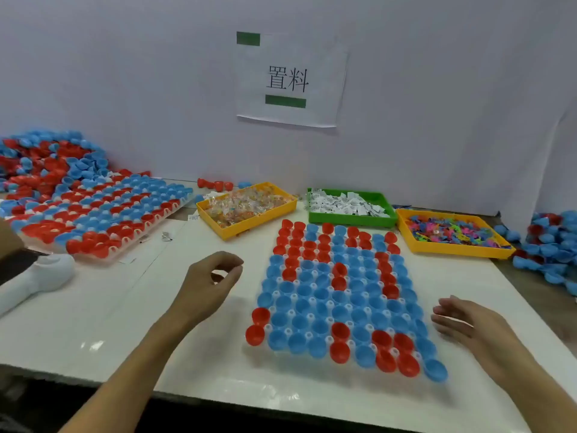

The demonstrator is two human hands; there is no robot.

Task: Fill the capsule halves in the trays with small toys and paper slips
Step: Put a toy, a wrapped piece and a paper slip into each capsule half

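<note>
Blue-red capsule tray between empty hands.

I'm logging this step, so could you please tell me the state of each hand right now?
Left hand: fingers loosely curled, nothing visibly held.
Right hand: open, fingers straight, holding nothing.

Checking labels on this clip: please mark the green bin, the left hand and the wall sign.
green bin [349, 220]: head view, front wall.
left hand [209, 280]: head view, back of the hand.
wall sign [290, 79]: head view, printed characters at centre.

Bright even light, soft glare, wide-angle bending, perhaps slight blur (edges)
</note>
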